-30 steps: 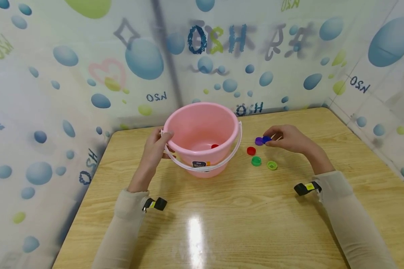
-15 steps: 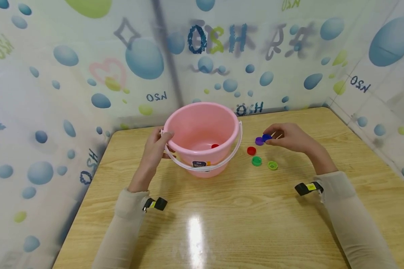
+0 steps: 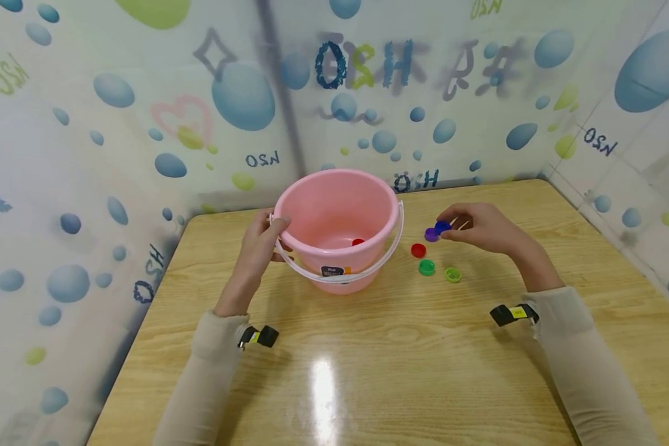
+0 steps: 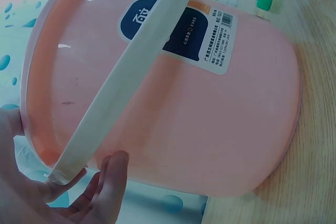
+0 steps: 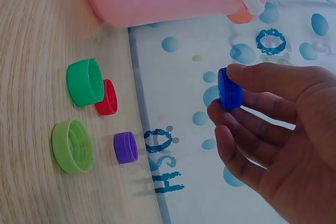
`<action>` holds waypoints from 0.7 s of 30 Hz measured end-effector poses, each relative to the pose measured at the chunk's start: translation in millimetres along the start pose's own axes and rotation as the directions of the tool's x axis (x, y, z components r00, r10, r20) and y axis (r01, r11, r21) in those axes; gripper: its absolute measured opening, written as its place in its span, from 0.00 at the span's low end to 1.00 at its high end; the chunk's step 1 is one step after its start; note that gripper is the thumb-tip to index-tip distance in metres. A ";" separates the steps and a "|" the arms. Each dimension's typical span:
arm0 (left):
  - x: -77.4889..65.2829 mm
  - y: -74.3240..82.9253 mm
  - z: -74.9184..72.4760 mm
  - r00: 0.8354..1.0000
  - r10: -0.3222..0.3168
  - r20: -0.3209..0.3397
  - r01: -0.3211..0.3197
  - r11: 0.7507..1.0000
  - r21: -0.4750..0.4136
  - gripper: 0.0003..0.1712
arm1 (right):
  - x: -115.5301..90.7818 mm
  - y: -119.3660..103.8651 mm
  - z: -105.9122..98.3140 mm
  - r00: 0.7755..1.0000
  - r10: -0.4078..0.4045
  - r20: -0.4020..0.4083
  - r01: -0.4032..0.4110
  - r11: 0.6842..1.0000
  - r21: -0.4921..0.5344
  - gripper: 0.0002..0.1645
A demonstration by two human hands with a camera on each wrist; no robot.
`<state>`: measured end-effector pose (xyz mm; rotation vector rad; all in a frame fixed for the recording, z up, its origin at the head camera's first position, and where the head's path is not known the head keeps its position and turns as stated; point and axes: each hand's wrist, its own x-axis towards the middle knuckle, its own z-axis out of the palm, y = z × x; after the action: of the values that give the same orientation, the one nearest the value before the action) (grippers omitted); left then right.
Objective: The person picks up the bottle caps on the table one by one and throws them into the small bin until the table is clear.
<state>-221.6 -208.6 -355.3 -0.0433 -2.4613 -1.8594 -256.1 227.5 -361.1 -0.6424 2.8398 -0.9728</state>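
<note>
A pink bucket [image 3: 334, 186] with a white handle [image 3: 387, 254] stands upright on the table, a red cap [image 3: 358, 242] inside it. My left hand [image 3: 254, 248] grips the bucket's left rim, thumb over the edge and fingers outside. To the right of the bucket, my right hand [image 3: 482, 229] pinches a blue bottle cap [image 5: 230, 90] between thumb and fingers, raised above the table in the right wrist view. Near it on the table lie a purple cap [image 5: 126, 147], a red cap [image 5: 108, 97], a green cap [image 5: 84, 82] and a light green cap [image 5: 71, 146].
The wooden table [image 3: 390, 371] reaches back to a wall covering [image 3: 334, 111] printed with blue and green drops. A strip of glare lies on the table's front part. A black wrist camera is strapped at each sleeve.
The head view has shifted very slightly. Both hands keep their holds, on the bucket rim and the blue bottle cap, with hardly any movement.
</note>
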 end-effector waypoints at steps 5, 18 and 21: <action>1.0 0.8 1.8 1.000 -0.005 -0.006 0.005 1.000 0.012 0.28 | -1.3 2.2 -0.8 1.000 -0.003 -0.018 0.003 1.000 0.002 0.19; 1.6 1.9 0.7 1.000 -0.004 0.001 0.004 1.000 0.019 0.28 | -3.2 -2.1 -4.9 0.999 -0.017 -0.029 0.017 1.000 0.003 0.20; 1.2 1.5 0.0 1.000 -0.006 0.000 0.006 1.000 0.019 0.28 | -3.9 -3.3 -5.1 0.999 -0.009 -0.038 0.009 1.000 0.007 0.19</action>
<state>-222.7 -208.2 -353.8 -0.0349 -2.4816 -1.8383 -252.4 229.6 -355.3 -0.6430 2.8676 -1.0066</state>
